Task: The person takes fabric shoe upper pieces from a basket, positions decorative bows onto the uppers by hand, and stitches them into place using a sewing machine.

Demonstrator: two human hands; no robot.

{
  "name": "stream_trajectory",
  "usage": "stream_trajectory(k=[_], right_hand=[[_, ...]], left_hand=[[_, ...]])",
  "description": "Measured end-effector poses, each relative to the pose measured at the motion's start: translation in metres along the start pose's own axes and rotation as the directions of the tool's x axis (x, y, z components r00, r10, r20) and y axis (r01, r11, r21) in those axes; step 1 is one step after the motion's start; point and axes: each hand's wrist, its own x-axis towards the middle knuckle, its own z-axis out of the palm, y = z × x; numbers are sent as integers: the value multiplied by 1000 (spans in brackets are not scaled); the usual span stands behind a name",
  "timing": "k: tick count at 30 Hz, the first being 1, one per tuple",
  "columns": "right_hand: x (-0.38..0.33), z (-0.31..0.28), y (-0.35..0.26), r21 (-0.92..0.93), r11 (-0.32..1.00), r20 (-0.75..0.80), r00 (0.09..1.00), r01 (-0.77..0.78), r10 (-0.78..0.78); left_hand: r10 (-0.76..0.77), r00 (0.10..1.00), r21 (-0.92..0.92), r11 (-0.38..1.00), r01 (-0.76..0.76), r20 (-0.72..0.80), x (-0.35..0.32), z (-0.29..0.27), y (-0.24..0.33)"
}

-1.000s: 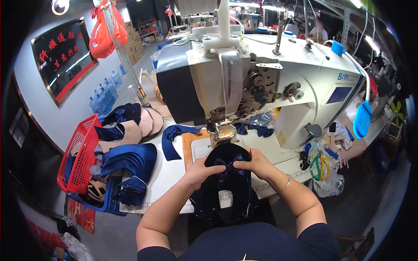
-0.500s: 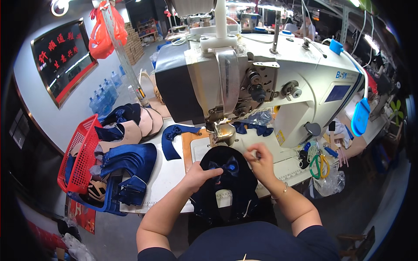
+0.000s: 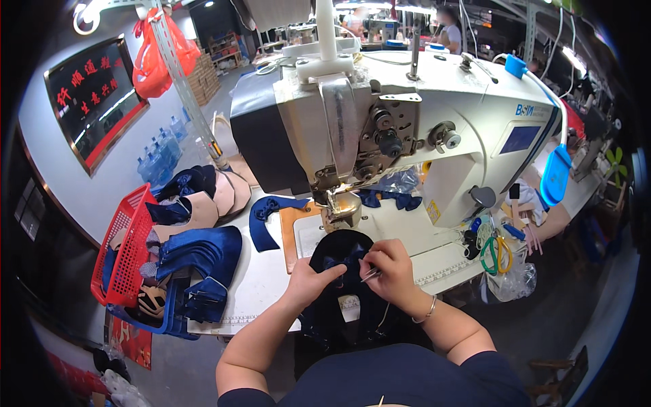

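Note:
A dark navy velvet shoe upper [image 3: 347, 239] with a shiny bow [image 3: 354, 254] lies at the table's front edge, just below the sewing machine's presser area. My left hand [image 3: 313, 281] pinches it along the left side, thumb pressed on top beside the bow. At the bow's right end is my right hand [image 3: 392, 271], its fingers closed round a slim metal tool [image 3: 370, 275] whose kind I cannot make out. Those fingertips come close to the bow; whether they touch it is hidden.
A large white sewing machine [image 3: 461, 102] stands just beyond my hands. Left are a red basket [image 3: 122, 261], a blue basket [image 3: 178, 305] and stacked blue velvet pieces [image 3: 203, 247]. A curved blue piece [image 3: 263, 227] lies nearer. Scissors [image 3: 503, 256] sit at right.
My right hand has moved left and down from beside the upper to the bow, bringing the metal tool over it. The left hand keeps its hold. The view has shifted slightly.

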Motion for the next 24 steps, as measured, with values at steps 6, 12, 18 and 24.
stream_trajectory(k=[6, 12, 18, 24], right_hand=[[-3, 5, -10, 64, 998, 100, 995, 16, -22], [-13, 14, -10, 420, 767, 330, 869, -485, 368], [-10, 12, -14, 399, 846, 274, 927, -353, 257], [-8, 7, -1, 399, 791, 252, 885, -463, 391]], left_hand=[[71, 995, 123, 990, -62, -74, -1, 0, -6], [97, 993, 24, 995, -95, -62, -1, -6, -16], [110, 993, -33, 993, -112, -53, -2, -5, -20], [48, 996, -113, 992, -57, -77, -3, -10, -8]])
